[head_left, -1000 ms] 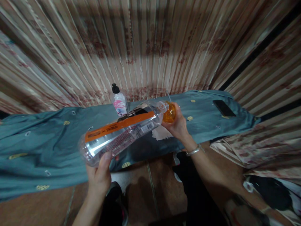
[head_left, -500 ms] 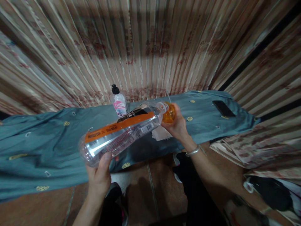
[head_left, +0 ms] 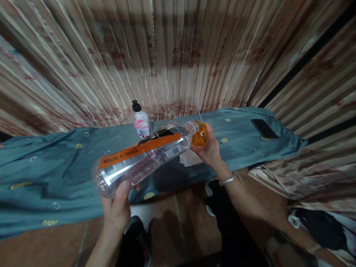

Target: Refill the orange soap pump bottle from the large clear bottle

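Note:
Tilted across the middle is a large clear plastic bottle (head_left: 144, 157) with an orange and black label. My left hand (head_left: 118, 202) is closed around its lower end, thumb on top. The bottle's open mouth meets a small container of amber liquid (head_left: 199, 135), from which a thin pale tube or stick rises. Around that amber container my right hand (head_left: 210, 148) is closed, a silver bracelet on the wrist. Whether the two mouths touch I cannot tell. Behind the large bottle stands a clear pump bottle (head_left: 141, 124) with a black top and pink label.
A teal patterned cloth (head_left: 69, 167) covers the long narrow surface. A pale tissue (head_left: 189, 158) lies under my right hand. On the right rests a dark phone (head_left: 263, 128). Pleated curtains (head_left: 167, 55) hang behind, and brown tiles (head_left: 167, 230) lie below.
Both hands hold almost the same pose. The large bottle has rolled slightly and its lower end has shifted a little to the left.

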Motion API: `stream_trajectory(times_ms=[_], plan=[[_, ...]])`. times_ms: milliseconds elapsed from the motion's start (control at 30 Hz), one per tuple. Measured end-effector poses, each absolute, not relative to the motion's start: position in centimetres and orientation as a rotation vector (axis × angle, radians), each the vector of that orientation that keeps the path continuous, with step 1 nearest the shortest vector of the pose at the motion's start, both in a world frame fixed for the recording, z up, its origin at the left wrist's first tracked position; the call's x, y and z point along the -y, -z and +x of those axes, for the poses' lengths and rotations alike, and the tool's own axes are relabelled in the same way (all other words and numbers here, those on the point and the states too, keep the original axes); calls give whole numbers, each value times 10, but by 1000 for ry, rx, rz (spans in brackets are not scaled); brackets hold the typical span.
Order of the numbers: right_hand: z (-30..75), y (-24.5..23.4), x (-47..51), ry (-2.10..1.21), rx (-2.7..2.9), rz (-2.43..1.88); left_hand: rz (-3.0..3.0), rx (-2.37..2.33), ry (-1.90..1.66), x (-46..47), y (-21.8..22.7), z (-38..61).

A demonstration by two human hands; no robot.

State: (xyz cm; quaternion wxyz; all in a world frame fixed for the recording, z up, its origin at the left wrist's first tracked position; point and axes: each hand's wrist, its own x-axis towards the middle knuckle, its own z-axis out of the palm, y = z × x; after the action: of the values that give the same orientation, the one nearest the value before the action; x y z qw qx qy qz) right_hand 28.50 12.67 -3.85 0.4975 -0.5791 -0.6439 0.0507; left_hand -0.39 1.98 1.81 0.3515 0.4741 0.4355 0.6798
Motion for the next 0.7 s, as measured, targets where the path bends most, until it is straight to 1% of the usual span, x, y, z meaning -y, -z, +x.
stream_trajectory(times_ms=[700], plan=[[285,39,-125,-89,1575,-1405,1218,-1133,-1764,-20,-19,-2]])
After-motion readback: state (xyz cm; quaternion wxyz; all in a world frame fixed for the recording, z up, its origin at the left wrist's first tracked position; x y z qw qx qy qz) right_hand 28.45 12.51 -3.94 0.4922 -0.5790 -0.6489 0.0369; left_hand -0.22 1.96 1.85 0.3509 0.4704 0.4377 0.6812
